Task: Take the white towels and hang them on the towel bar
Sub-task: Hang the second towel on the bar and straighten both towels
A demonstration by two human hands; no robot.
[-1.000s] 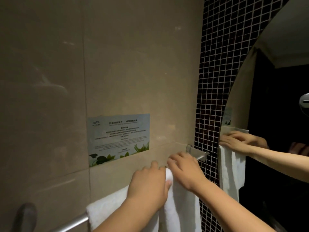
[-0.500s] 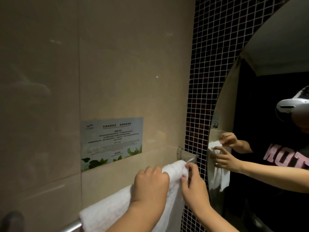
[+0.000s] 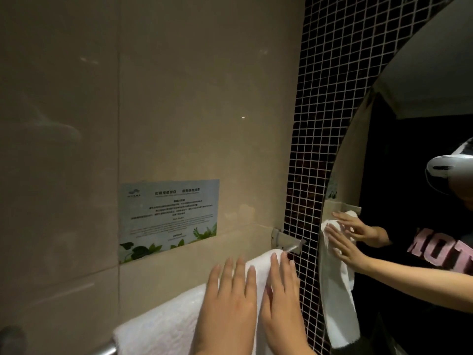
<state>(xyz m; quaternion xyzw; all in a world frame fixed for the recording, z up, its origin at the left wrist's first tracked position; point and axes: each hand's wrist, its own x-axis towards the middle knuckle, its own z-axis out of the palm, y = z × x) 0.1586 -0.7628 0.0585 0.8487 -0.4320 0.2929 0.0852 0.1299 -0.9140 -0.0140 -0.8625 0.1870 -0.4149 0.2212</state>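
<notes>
A white towel (image 3: 163,326) is shown draped over a metal towel bar (image 3: 106,351) that is fixed to a beige tiled wall (image 3: 179,98). The long axis of the bar runs from lower left up to a bracket (image 3: 282,240) at the right, and the towel's folded top edge is laid along that same line, its right end touching the bracket. The left hand (image 3: 227,303) and the right hand (image 3: 281,293) are laid flat on the towel side by side, fingers extended and slightly spread, pointing up toward the wall; nothing is pinched. A printed notice (image 3: 169,219) is stuck to the wall above the towel. At the right, a mirror (image 3: 409,85) is bordered by dark mosaic tiles (image 3: 327,98).
</notes>
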